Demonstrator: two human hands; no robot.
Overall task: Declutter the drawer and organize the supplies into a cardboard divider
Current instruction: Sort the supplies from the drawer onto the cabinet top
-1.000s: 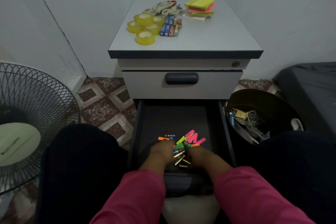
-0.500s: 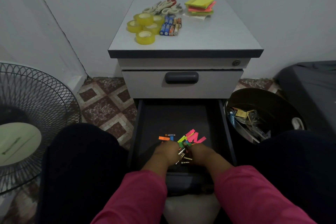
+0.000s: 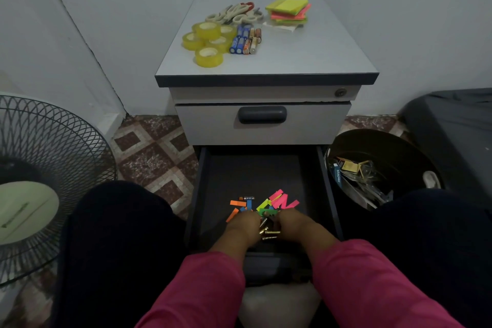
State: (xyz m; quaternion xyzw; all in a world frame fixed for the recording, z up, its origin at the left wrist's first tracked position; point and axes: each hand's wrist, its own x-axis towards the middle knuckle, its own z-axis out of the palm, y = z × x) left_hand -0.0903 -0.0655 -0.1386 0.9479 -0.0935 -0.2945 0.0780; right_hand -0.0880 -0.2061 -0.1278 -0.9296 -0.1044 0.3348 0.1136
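Reaching into the open drawer [image 3: 314, 176], left hand [image 3: 243, 226] and right hand [image 3: 295, 225] cupping small batteries [image 3: 267, 231] between them beside colourful sticky flags [image 3: 277, 201]; exact grip impossible to tell. Tape rolls [image 3: 209, 41] up on the desk [image 3: 306, 58].

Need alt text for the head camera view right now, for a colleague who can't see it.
Both hands, left hand and right hand, reach into the open bottom drawer, gathering small batteries beside scattered neon paper strips. On the cabinet top lie tape rolls, scissors, more batteries and sticky notes.
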